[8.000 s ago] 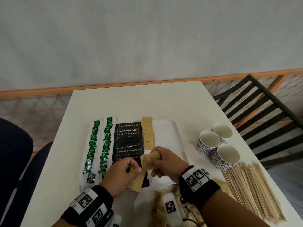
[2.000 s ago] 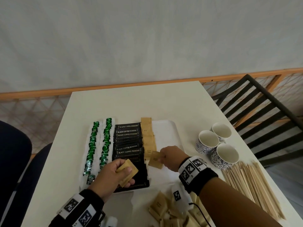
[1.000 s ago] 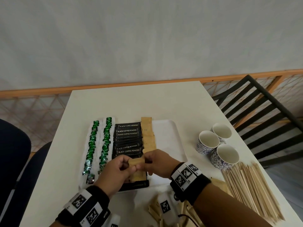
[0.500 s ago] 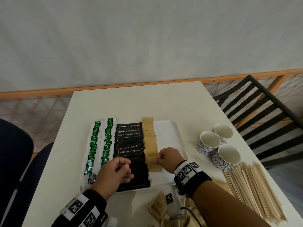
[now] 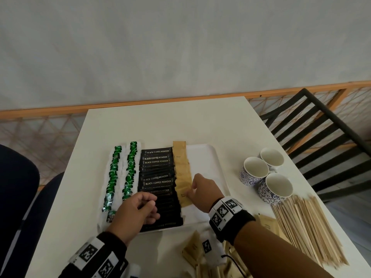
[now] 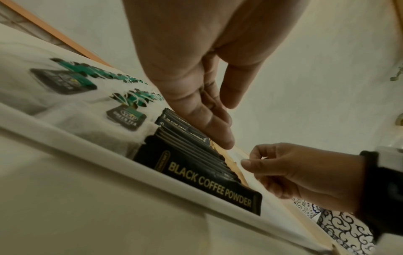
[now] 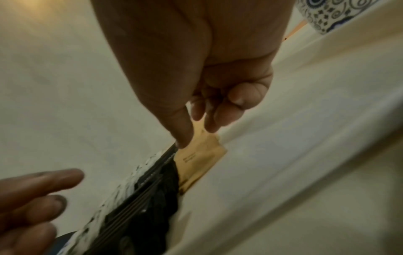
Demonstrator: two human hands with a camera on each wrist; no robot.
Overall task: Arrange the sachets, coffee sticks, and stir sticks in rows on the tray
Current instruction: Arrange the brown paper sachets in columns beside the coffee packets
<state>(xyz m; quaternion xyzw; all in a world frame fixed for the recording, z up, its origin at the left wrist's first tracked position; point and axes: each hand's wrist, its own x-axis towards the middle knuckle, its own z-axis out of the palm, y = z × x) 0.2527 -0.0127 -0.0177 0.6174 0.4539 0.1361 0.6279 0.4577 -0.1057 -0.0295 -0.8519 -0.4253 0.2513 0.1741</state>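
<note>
Since half a second ago: barely shifted | right hand (image 5: pixel 202 190) pinching brown sachet (image 7: pixel 199 155) on tray (image 5: pixel 212 167) | left hand (image 5: pixel 138 209) over tray's black coffee sticks (image 5: pixel 158 181), loosely curled, empty

The white table (image 5: pixel 164 125) carries a white tray (image 5: pixel 206 157), three patterned cups (image 5: pixel 275 187), a heap of wooden stir sticks (image 5: pixel 307 229) and loose brown sachets (image 5: pixel 192 251).
</note>
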